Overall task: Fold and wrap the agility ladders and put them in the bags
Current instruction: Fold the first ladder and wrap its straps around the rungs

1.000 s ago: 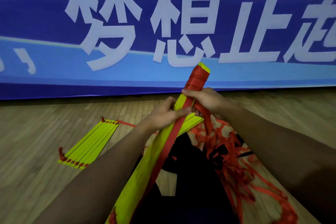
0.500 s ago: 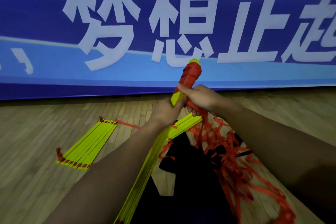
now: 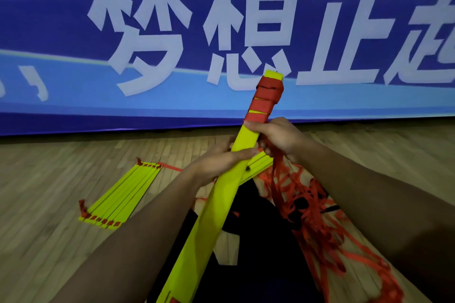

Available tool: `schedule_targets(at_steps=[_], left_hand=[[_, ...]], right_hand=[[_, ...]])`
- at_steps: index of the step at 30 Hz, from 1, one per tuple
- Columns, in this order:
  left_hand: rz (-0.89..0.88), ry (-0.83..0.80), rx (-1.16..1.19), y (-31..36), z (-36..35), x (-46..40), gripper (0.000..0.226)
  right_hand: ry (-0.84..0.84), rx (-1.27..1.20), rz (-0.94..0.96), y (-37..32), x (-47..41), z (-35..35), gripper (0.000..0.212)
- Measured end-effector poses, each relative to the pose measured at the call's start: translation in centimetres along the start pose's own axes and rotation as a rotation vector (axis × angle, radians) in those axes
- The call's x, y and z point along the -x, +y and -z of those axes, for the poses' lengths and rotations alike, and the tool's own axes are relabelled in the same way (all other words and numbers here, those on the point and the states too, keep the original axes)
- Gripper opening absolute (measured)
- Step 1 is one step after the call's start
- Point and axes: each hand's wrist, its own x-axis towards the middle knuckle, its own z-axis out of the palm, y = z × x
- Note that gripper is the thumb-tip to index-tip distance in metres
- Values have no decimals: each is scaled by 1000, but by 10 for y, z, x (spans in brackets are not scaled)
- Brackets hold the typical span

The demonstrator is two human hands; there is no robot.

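Agility ladder bundle (image 3: 221, 204) sits in both hands, tilted up and away from me, top end against the banner. I read it as a stack of yellow rungs held flat together, running from the bottom edge of view up past the hands.

Left hand (image 3: 219, 162) wraps the bundle from the left side, fingers curled across the front face, thumb side hidden behind. Firm grip, mid-bundle.

Right hand (image 3: 275, 136) is just above the left, fingers closed round the bundle's right edge, thumb laid across the yellow face right below the wrapped section. It also pinches the red strap (image 3: 273, 170) that trails down from it; can't tell exactly which fingers pin it.

Red strap wraps (image 3: 267, 96) cover the top part of the bundle in several turns, with thin yellow gaps between turns and a yellow tip showing above them.

Loose red strapping (image 3: 320, 224) lies tangled on the floor on the right, under my right forearm, running toward the lower right corner of view.

Second ladder (image 3: 123, 194), rungs stacked flat with red strap ends, lies on the wooden floor (image 3: 49, 192) on the left, well apart from the hands.

Dark bag (image 3: 258, 241) lies on the floor under the bundle, between my forearms.

Blue banner (image 3: 61, 32) with large white characters stands along the floor's far edge.
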Motion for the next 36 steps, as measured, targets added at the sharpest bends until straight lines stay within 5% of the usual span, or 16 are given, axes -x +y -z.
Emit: schedule_targets(at_steps=[8, 14, 21, 25, 28, 30, 33, 36], left_hand=[[-24, -59, 13, -10, -1, 0, 32], [152, -210, 329, 0, 0, 3, 24], [173, 293, -148, -3, -16, -16, 6], [65, 446, -651, -9, -30, -17, 35], [89, 387, -883, -13, -34, -15, 57], [52, 252, -760, -9, -27, -10, 56], [-54, 30, -127, -1, -13, 2, 10], [80, -211, 274, 0, 0, 12, 10]], right_hand=[[16, -152, -37, 1, -5, 4, 41], [-109, -122, 25, -3, -2, 7, 50], [-66, 238, 5, -18, 1, 9, 56], [-6, 239, -3, -12, -8, -4, 48], [5, 253, -22, -6, -10, -3, 41], [-50, 241, -14, -4, -8, 4, 38], [-140, 126, 37, -4, -7, 13, 35], [-256, -9, 84, -6, -6, 12, 43]])
